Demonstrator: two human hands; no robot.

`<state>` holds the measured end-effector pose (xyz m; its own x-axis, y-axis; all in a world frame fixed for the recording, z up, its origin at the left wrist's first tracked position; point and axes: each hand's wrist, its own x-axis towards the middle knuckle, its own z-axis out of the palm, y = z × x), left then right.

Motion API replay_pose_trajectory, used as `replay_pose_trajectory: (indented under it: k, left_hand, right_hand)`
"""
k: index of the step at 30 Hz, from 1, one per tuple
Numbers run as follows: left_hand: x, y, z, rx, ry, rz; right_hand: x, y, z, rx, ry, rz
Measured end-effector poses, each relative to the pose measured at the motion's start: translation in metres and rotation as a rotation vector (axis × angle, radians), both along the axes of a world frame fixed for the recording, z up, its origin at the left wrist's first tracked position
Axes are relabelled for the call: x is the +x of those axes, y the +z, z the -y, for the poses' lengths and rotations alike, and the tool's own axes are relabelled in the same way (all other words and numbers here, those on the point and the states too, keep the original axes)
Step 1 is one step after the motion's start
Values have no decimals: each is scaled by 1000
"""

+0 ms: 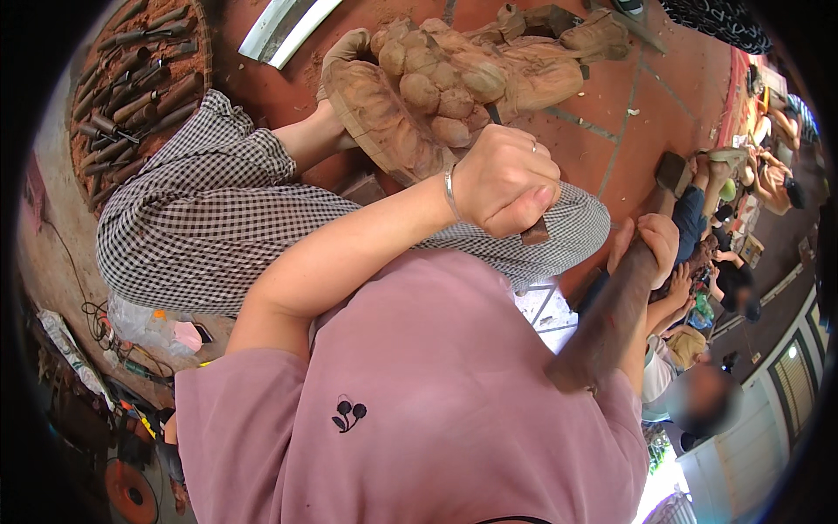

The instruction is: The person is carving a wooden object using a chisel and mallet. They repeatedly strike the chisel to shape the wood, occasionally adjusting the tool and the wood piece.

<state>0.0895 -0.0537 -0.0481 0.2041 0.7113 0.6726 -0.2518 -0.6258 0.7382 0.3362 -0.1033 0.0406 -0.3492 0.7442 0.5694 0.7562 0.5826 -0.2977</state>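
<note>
My left hand [506,182], closed in a fist, grips a chisel; its brown wooden handle end [535,232] sticks out below my thumb. The dark blade [493,113] shows in part beyond my knuckles, beside a carved wooden piece [419,87] with round fruit and leaf shapes. Whether the blade tip touches the wood is hidden. On the right my right hand [661,243] is wrapped round a dark wooden mallet [602,327], held raised, its thick end toward my chest. My bare foot and lower leg [310,140] rest against the carving.
A round basket [208,52] of chisels and wood chips stands at the upper left. A dark block [673,173] lies beyond my right hand. Other people [698,397] sit close on the right. Plastic bags [144,323] and cables lie at left on the floor.
</note>
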Motion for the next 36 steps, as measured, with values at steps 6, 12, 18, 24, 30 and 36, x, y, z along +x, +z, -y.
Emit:
replay_pose_trajectory:
  k: [6, 12, 18, 24, 30, 36]
  left_hand:
    - [0, -3, 0, 29, 4, -57]
    - [-3, -3, -1, 19, -7, -70]
    - [-3, -4, 0, 21, -25, -49]
    - [-10, 12, -5, 9, 39, 28]
    - [9, 6, 10, 150, -41, -85]
    - [11, -2, 2, 101, 14, -113]
  right_hand:
    - [-14, 24, -5, -43, -49, 263]
    - [-7, 21, -11, -40, -46, 517]
    - [-12, -3, -5, 91, 14, 52]
    - [-8, 19, 4, -57, -80, 337]
    - [1, 4, 12, -27, -218, 106]
    - [5, 3, 16, -61, -271, 126]
